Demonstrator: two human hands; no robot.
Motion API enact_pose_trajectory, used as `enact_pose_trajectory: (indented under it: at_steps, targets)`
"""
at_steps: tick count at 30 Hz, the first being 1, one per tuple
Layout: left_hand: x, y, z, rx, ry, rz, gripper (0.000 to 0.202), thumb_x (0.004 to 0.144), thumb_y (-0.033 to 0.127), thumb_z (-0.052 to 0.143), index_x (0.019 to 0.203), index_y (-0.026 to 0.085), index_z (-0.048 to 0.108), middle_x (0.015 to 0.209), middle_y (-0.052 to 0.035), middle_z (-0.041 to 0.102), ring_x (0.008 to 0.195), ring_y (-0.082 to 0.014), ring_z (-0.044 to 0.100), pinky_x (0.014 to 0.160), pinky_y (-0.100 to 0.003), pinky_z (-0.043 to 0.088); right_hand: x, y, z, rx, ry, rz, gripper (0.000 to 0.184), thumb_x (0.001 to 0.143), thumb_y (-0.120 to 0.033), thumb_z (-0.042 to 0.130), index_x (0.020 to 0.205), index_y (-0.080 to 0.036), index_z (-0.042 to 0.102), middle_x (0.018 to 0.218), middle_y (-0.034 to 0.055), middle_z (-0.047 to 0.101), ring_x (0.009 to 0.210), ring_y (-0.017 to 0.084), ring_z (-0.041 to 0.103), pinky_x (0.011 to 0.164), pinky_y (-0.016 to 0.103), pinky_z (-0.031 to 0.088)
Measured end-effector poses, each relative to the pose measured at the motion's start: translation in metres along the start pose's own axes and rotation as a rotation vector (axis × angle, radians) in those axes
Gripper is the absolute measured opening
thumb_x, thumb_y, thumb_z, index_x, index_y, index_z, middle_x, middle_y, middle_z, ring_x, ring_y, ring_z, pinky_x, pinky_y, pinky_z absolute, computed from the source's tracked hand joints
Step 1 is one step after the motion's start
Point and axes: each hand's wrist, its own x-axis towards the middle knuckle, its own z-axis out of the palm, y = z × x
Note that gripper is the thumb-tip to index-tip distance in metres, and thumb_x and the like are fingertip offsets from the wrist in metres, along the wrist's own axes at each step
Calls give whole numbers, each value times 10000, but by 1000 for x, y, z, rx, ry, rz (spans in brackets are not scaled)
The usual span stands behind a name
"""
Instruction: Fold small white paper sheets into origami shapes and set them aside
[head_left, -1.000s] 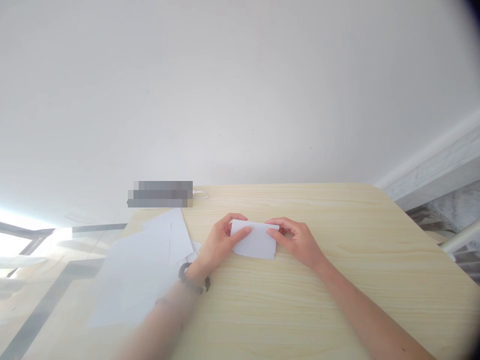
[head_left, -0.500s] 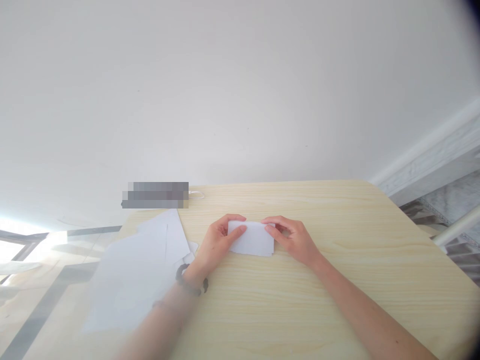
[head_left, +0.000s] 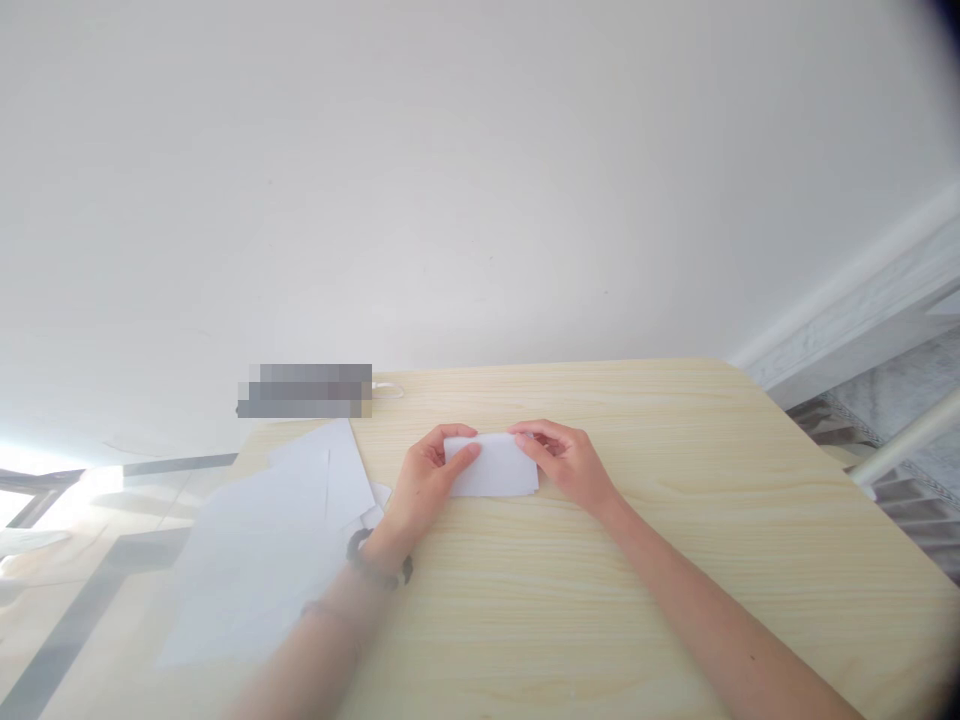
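Note:
Between my two hands is a small folded white sheet of paper [head_left: 493, 468], its long side running left to right. My left hand [head_left: 433, 474] pinches its upper left corner, thumb on the near face and index finger along the top edge. At the upper right corner my right hand [head_left: 568, 464] pinches it the same way. Layers show slightly offset at the lower right corner. The other fingers of both hands are curled and partly hidden behind the paper. A dark beaded bracelet [head_left: 371, 562] is on my left wrist.
Several loose white sheets [head_left: 247, 540] overlap on the left of the wooden table [head_left: 600, 620]. A pixelated dark object [head_left: 307, 392] with a white cord [head_left: 390, 388] lies at the back left. A white wall [head_left: 480, 200] rises behind the table.
Both hands and the paper appear slightly higher and further left in view; the whole scene has also shifted a little left. The pinch at both corners stays.

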Motion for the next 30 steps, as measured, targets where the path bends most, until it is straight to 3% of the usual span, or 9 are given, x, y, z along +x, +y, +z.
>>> enact_pose_trajectory:
  at_steps: [7,12,30]
  targets:
    - [0,-1,-1,-39,-31,-34,303,730,384,587,961,194,540,756,4,581,618,-111,529,524,-199,387,-1,-1,-2,6,15,-21,229,775,-363,520,894,-225,659,858,24,667,736,147,590,609,245,479]
    - [-1,-1,-2,47,-16,-50,312,736,413,572,971,208,550,789,-4,588,653,-127,540,539,-208,389,-2,0,-3,2,-2,-11,219,772,-363,529,893,-233,656,861,20,667,754,150,591,645,262,482]
    - [0,-1,-1,43,11,-14,264,750,395,567,933,204,563,791,2,585,648,-107,523,537,-187,376,-2,1,-2,-5,-5,-15,197,769,-351,540,881,-248,665,864,8,675,770,153,608,641,258,492]
